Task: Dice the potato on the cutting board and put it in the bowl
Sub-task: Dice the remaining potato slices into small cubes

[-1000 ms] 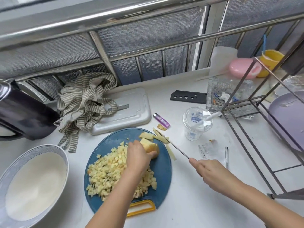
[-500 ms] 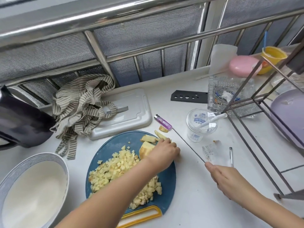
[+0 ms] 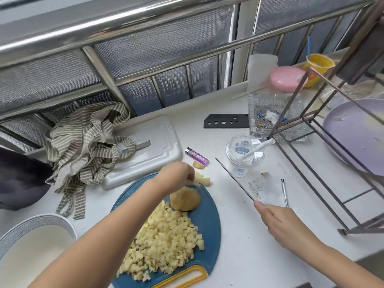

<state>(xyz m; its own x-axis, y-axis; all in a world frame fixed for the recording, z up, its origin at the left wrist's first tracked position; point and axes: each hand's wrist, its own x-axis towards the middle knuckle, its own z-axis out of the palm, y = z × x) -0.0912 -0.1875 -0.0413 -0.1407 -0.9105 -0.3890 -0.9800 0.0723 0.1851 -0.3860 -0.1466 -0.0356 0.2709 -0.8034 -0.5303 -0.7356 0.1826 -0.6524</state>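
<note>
A round blue cutting board with a yellow handle carries a heap of diced potato and one uncut potato chunk lying flat side down. Just past the board's far edge lie potato slices; my left hand reaches over them, fingertips curled down onto the slices. My right hand grips a knife to the right of the board, its blade pointing up-left above the counter. The white bowl sits at the bottom left.
A striped cloth and a white lidded tray lie behind the board. A purple lighter, a small potato scrap, a clear plastic cup, a pen and a metal rack stand to the right.
My left hand let go of the potato chunk and moved up to the slices beyond the board's far edge. The chunk now lies flat on the board. The knife drew away to the right.
</note>
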